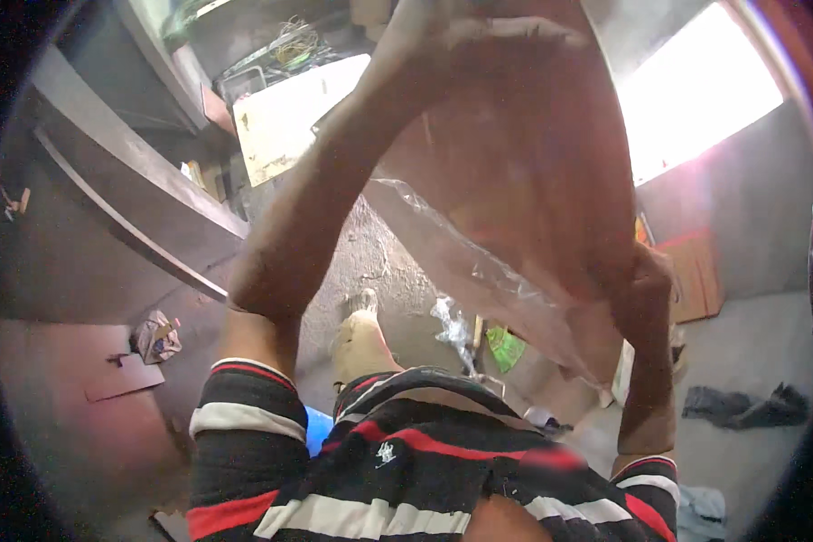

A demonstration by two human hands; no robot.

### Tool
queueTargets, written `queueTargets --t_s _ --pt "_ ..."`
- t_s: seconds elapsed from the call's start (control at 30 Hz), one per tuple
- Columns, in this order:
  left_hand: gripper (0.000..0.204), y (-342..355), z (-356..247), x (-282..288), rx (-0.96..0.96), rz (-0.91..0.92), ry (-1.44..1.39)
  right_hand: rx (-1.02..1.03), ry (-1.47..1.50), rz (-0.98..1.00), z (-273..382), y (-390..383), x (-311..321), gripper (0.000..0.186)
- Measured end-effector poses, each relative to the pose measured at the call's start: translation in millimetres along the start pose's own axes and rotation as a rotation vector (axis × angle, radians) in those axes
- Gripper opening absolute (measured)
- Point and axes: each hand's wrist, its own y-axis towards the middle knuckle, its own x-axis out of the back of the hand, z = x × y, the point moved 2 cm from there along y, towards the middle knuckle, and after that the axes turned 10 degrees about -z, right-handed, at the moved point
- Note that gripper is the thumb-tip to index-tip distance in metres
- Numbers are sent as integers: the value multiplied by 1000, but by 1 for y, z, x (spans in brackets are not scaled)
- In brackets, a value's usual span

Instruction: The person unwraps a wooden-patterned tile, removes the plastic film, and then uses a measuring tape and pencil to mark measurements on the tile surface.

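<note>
A large, flat brown sheet [515, 163] is raised in front of me and fills the upper middle of the head view. Along its lower left edge runs loose, wrinkled clear plastic film [488, 262]. My left arm reaches up to the sheet's top, where my left hand [506, 36] holds it; the fingers are dark and mostly hard to make out. Lower down on the right side, my right hand [650, 271] is closed on the sheet's edge. What lies behind the sheet is hidden.
A whitish board or tabletop [289, 117] stands beyond my left arm, with tangled wire [298, 45] behind it. On the floor are crumpled clear plastic [452, 330], a green packet [504, 348] and dark cloth [745, 406]. A brown carton [691, 275] stands at right, below a bright opening.
</note>
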Motion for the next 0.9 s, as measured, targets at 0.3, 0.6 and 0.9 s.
queueTargets --t_s 0.3,0.6,0.9 --pt "99 -202 458 278 895 -1135 -128 -243 148 171 117 154 -72 34" --pt "98 -299 409 160 1179 -714 -786 -333 99 145 82 152 -80 43" --pt "73 -235 295 281 994 -645 -179 -474 445 -69 -51 94 -97 37"
